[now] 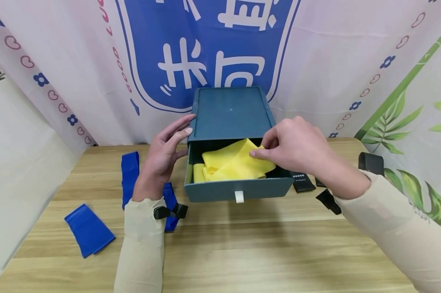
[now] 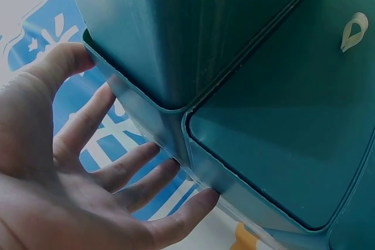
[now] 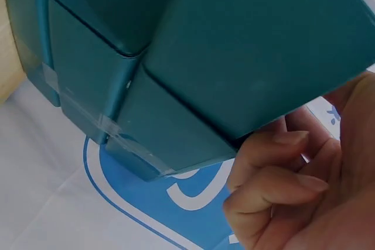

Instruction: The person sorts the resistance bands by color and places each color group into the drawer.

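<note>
In the head view, a dark teal drawer unit [image 1: 232, 112] stands on the table with its top drawer [image 1: 205, 191] pulled out. A crumpled yellow resistance band [image 1: 235, 162] lies in that drawer. My right hand [image 1: 297, 142] is over the drawer's right side, pinching the band's edge between thumb and index finger. My left hand [image 1: 165, 148] rests against the unit's left side. The left wrist view shows the left hand [image 2: 88, 168] with spread fingers, their tips touching the unit's edge. In the right wrist view, curled fingers of the right hand [image 3: 287, 191] sit beside the drawer's wall [image 3: 258, 51].
Blue resistance bands [image 1: 90, 230] lie on the table's left side, one of them partly behind my left wrist. Black bands [image 1: 301, 182] lie on the right, partly hidden by my right arm. A printed curtain [image 1: 315, 61] hangs behind the unit. A white pull tab [image 1: 239, 197] hangs on the drawer front.
</note>
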Demonstrator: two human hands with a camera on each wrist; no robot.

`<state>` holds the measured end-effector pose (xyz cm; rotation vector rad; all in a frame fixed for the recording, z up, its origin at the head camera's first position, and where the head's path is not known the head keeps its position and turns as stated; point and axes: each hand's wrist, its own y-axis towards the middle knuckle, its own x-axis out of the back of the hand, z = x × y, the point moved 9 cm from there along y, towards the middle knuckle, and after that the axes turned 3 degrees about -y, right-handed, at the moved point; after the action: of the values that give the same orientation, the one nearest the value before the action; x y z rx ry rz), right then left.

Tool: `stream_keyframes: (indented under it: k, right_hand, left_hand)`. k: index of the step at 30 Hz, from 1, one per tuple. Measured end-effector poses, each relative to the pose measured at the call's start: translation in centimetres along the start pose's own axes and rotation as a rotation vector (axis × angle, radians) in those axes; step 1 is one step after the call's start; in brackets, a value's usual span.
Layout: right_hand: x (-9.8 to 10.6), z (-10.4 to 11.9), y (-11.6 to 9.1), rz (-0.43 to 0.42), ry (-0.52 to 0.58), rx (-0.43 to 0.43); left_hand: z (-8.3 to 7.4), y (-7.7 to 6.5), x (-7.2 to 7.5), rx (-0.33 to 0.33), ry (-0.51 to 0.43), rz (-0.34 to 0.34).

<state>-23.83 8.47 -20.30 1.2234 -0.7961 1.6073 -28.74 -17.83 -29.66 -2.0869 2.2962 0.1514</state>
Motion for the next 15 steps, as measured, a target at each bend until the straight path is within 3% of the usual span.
stream_keyframes:
  k: [7, 15]
  right_hand:
    - [-0.18, -0.14, 0.07, -0.051, -0.105, -0.041]
    - [0.25, -0.02, -0.52, -0.188, -0.075, 0.027]
  left_hand:
    - [-0.13, -0.14, 0.15, 0.000, -0.008, -0.004]
    - [-0.13, -0.13, 0.00, -0.006, -0.004, -0.004]
